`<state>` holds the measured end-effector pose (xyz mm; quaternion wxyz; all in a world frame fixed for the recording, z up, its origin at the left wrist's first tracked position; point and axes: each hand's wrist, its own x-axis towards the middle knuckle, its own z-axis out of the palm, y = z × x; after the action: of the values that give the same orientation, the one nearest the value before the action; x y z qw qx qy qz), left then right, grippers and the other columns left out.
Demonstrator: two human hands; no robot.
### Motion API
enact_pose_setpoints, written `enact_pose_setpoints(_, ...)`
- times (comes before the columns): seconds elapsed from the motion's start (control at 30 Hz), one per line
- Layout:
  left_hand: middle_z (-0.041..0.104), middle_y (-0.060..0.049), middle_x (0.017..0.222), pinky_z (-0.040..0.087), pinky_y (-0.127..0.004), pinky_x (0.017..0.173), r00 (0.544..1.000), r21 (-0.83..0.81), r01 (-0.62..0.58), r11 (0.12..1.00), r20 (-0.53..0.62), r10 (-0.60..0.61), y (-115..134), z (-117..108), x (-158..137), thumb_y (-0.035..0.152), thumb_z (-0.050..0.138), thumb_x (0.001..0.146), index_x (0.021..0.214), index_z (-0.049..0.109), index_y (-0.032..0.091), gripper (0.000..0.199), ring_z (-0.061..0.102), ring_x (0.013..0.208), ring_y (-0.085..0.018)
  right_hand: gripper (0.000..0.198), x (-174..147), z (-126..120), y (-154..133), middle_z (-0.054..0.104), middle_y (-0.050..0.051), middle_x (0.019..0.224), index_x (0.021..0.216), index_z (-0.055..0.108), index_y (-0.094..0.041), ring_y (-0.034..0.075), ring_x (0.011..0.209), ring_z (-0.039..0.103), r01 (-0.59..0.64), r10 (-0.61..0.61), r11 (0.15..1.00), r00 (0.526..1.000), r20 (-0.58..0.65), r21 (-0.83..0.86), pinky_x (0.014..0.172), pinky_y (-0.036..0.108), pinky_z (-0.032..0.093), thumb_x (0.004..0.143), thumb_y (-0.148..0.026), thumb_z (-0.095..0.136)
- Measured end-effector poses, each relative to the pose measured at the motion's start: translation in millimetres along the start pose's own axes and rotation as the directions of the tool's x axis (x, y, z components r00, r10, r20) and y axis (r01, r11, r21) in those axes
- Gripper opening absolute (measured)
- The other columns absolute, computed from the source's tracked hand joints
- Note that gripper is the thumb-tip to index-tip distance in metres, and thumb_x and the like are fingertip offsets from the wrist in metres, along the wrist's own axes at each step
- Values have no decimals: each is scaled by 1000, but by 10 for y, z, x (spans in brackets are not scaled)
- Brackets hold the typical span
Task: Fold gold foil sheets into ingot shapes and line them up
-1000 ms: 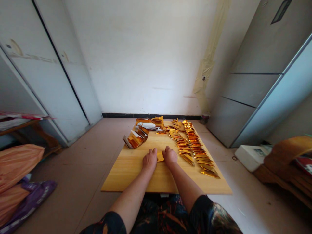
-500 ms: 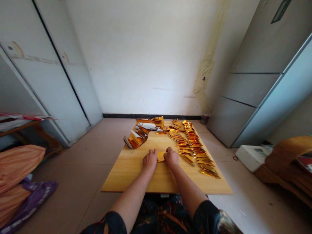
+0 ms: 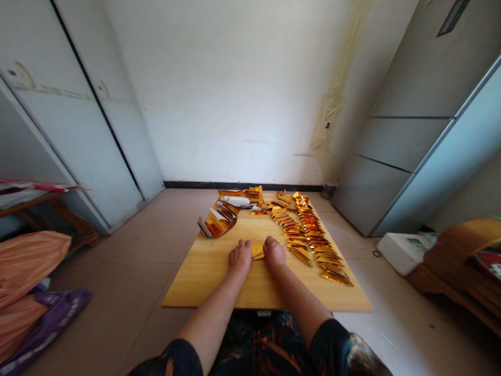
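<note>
Between my hands, low over the wooden board [image 3: 203,284], is a piece of gold foil paper [image 3: 258,251]. My left hand [image 3: 240,257] is closed on its left end, and my right hand [image 3: 275,251] grips the right end with curled fingers. The fingertips are partly hidden behind the knuckles. To the right, folded gold paper pieces [image 3: 301,255] lie in an overlapping row, with a longer row of folded pieces [image 3: 326,256] beside it. A curved stack of gold paper sheets [image 3: 216,223] sits at the back left.
More gold sheets [image 3: 256,194] and a white object [image 3: 235,201] lie at the board's far edge. A grey refrigerator [image 3: 391,156] stands right, a white box [image 3: 403,253] on the floor near it. Orange bags [image 3: 31,266] and a purple bag [image 3: 58,324] are at left.
Both hands stay at nearly the same spot, still holding the gold paper, which looks slightly more creased. The view has shifted very slightly.
</note>
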<state>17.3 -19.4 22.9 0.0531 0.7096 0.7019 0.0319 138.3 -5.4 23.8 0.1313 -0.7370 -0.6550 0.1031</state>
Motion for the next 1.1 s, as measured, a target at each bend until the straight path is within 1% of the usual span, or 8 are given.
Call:
enact_pose_setpoints(0.17,57,-10,108,46,-29,71,1000,-4,-12,1000,1,12,-6,-14,-1,21,31,92,109,54,19,28,63,87,-19,15,-31,-7,50,68,3,85,93,59,-20,14,75,61,35,-32,994,999,-38,101,59,23,32,90,-27,46)
enact_pose_setpoints(0.27,56,-9,108,46,-29,72,999,-8,-42,999,-2,42,-10,-34,11,21,29,93,107,54,20,29,63,88,-19,14,-39,-17,104,66,0,80,94,58,-21,13,71,59,35,-28,972,999,-34,232,58,21,31,81,-28,56)
enact_pose_setpoints(0.37,56,-9,107,45,-29,73,998,-7,-60,998,7,60,-13,-53,48,19,30,93,105,54,20,28,62,88,-18,17,-14,8,146,64,-2,76,89,58,-20,12,67,56,37,-26,953,999,-40,300,56,20,30,73,-18,58)
enact_pose_setpoints(0.5,56,-8,107,45,-28,73,997,-1,-76,997,22,76,-18,-61,119,18,33,92,105,54,20,25,61,88,-17,18,58,66,164,60,-2,75,80,57,-19,12,67,52,76,-44,942,994,-104,326,60,20,32,66,-8,53)
enact_pose_setpoints(0.6,56,-8,107,45,-28,74,995,3,-93,996,28,93,-27,-50,165,17,33,91,104,54,20,25,61,88,-17,17,103,85,179,59,0,77,79,55,-19,12,68,51,108,-65,932,989,-133,346,61,20,33,65,-8,51)
enact_pose_setpoints(0.83,59,-7,101,42,-32,83,991,-1,-125,992,-45,125,-51,13,268,17,39,89,99,59,21,23,58,91,-20,12,159,53,262,55,0,75,73,50,-19,13,68,50,191,-144,907,978,-150,375,63,20,35,65,-11,49)
enact_pose_setpoints(0.97,60,-7,97,42,-31,79,989,-6,-132,991,-72,131,-80,64,313,20,36,90,98,60,22,25,58,86,-20,9,179,62,291,53,-2,71,69,48,-20,12,64,48,187,-143,901,980,-137,392,60,20,33,65,-12,50)
enact_pose_setpoints(1.1,60,-7,95,43,-31,80,985,-40,-153,987,-89,149,-131,107,299,15,38,89,101,61,22,26,58,86,-20,10,205,61,289,51,-3,65,65,47,-20,12,61,46,149,-122,905,988,-93,399,57,20,30,63,-11,50)
